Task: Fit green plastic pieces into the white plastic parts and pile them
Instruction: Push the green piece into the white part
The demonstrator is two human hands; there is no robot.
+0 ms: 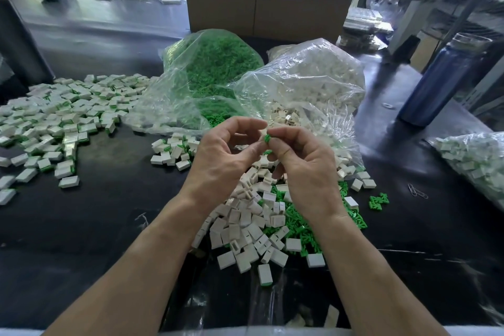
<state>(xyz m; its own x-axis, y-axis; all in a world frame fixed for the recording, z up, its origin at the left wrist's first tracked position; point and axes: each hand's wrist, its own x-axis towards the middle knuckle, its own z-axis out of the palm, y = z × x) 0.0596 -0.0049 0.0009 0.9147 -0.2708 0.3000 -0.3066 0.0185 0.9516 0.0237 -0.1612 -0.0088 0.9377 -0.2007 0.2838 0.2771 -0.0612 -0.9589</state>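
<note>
My right hand [302, 169] pinches a small green plastic piece [266, 138] between thumb and forefinger at mid-frame. My left hand [223, 155] is raised beside it with fingers curled, its fingertips meeting the same green piece; whether a white part sits in that hand is hidden. Below both hands lies a heap of loose white plastic parts [251, 224] mixed with loose green pieces [297, 229]. A wide spread of assembled white-and-green parts [62, 120] covers the left of the black table [95, 226].
A clear bag of green pieces [215, 68] and a clear bag of white parts [313, 76] lie open behind my hands. Another bag of parts [474, 158] sits at the right edge. A blue bottle [441, 82] and a cardboard box [261, 5] stand farther back.
</note>
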